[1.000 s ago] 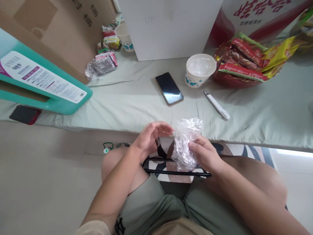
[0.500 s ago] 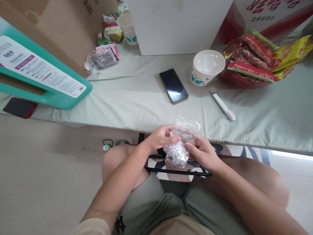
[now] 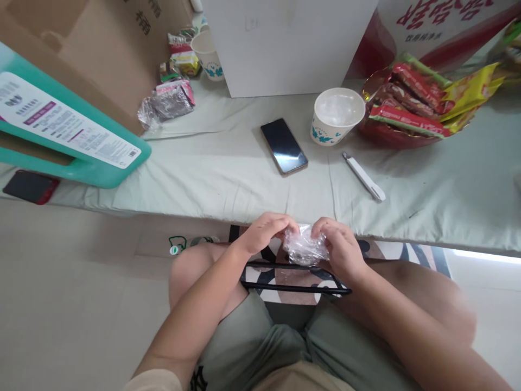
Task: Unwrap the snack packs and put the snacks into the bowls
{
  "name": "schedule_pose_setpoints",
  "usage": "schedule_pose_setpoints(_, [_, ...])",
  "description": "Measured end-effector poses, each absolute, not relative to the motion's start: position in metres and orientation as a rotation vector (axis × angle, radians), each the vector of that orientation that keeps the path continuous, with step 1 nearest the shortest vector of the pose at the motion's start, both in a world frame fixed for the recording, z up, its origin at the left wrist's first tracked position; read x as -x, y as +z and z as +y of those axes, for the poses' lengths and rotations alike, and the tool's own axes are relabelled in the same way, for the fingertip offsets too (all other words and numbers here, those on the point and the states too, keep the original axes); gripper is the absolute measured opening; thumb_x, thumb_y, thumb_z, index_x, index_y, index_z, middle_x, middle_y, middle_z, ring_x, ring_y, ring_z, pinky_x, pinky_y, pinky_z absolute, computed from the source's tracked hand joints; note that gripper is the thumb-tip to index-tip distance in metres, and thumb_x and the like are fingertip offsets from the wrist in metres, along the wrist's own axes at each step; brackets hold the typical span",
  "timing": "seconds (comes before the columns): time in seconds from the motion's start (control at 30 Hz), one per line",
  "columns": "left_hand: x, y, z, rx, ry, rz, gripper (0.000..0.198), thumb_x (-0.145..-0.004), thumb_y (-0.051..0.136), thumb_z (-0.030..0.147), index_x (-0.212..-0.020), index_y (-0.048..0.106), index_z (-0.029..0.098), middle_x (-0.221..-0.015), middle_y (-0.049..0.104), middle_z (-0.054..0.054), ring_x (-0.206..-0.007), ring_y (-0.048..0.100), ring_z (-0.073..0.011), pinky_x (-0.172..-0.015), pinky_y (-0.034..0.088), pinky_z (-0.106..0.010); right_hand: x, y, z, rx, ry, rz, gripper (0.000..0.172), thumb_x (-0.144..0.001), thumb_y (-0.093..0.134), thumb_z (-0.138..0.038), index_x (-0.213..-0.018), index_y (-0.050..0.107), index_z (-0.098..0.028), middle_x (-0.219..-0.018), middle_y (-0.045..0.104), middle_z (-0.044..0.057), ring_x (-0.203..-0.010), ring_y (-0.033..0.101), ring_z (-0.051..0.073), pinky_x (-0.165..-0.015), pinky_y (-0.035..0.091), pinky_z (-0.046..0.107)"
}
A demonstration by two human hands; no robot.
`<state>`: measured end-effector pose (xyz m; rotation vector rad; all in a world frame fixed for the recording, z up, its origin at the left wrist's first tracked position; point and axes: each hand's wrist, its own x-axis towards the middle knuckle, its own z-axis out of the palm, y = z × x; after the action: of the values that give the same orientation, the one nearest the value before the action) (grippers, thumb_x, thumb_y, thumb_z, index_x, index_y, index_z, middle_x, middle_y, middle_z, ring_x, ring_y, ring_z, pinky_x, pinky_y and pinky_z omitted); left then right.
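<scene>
Pale green cloth (image 3: 195, 187) covers the bench (image 3: 480, 217), hanging over its near edge. Well back from that edge stands a white box (image 3: 285, 49), perhaps placed there to leave room in front. Right of it, a red bowl (image 3: 401, 137) carries wrapped snacks (image 3: 411, 118), some jutting past its rim — they look too long to lie flat. Beside it stands a paper cup (image 3: 330, 131). Just off the near edge, the left hand (image 3: 268, 231) and right hand (image 3: 342, 247) pinch crumpled clear plastic (image 3: 305, 248) from either side — probably to keep it bunched. A phone (image 3: 284, 145) lies mid-bench; a slim white tool (image 3: 364, 177) slants toward the near edge.
</scene>
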<state>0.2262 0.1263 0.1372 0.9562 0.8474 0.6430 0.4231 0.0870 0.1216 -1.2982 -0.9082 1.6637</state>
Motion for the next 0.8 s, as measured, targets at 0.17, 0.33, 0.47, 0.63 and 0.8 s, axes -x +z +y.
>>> schedule_pose_setpoints(0.17, [-0.224, 0.146, 0.138, -1.217, 0.522, 1.010, 0.024, -0.081, 0.069, 0.040, -0.073, 0.063, 0.018, -0.063, 0.052, 0.003, -0.059, 0.045, -0.0105, -0.055, 0.035, -0.024, -0.414, 0.132, 0.092, 1.258, 1.799, -0.877, 0.033, -0.085, 0.075, -0.044, -0.094, 0.051, -0.024, -0.060, 0.049, -0.009, -0.043, 0.037, 0.006, -0.040, 0.029, 0.020])
schedule_pose_setpoints(0.33, [-0.223, 0.161, 0.163, -1.437, 0.594, 0.963, 0.014, -0.074, 0.062, 0.015, -0.086, 0.069, 0.020, -0.077, 0.065, 0.001, -0.070, 0.058, -0.0121, -0.066, 0.046, -0.025, -0.413, 0.138, 0.103, 1.196, 1.784, -0.807, 0.058, -0.078, 0.084, -0.042, -0.117, 0.043, -0.027, -0.078, 0.062, -0.005, -0.054, 0.053, 0.009, -0.048, 0.043, 0.021])
schedule_pose_setpoints(0.47, [-0.215, 0.166, 0.188, -1.229, 0.905, 0.938, 0.013, -0.074, 0.057, 0.015, -0.084, 0.062, 0.020, -0.081, 0.067, -0.001, -0.076, 0.066, -0.0136, -0.076, 0.054, -0.029, -0.428, 0.151, 0.128, 1.374, 1.431, -0.991, 0.048, -0.074, 0.083, -0.045, -0.104, 0.052, -0.025, -0.073, 0.063, -0.003, -0.057, 0.056, 0.013, -0.050, 0.045, 0.025])
schedule_pose_setpoints(0.63, [-0.195, 0.168, 0.214, -1.085, 0.992, 0.902, 0.008, -0.072, 0.059, 0.018, -0.079, 0.061, 0.019, -0.072, 0.064, 0.000, -0.071, 0.064, -0.0132, -0.070, 0.054, -0.029, -0.449, 0.199, 0.215, 1.694, 0.393, -1.423, 0.023, -0.074, 0.072, -0.019, -0.068, 0.050, -0.023, -0.058, 0.051, -0.003, -0.053, 0.042, 0.010, -0.052, 0.032, 0.028])
schedule_pose_setpoints(0.8, [-0.185, 0.162, 0.226, -1.019, 1.063, 0.933, 0.008, -0.071, 0.056, 0.018, -0.078, 0.060, 0.020, -0.073, 0.063, 0.001, -0.069, 0.063, -0.0121, -0.069, 0.054, -0.029, -0.452, 0.226, 0.326, 1.974, 0.075, -1.942, 0.019, -0.074, 0.066, -0.006, -0.063, 0.054, -0.016, -0.071, 0.067, 0.001, -0.070, 0.058, 0.010, -0.067, 0.032, 0.037])
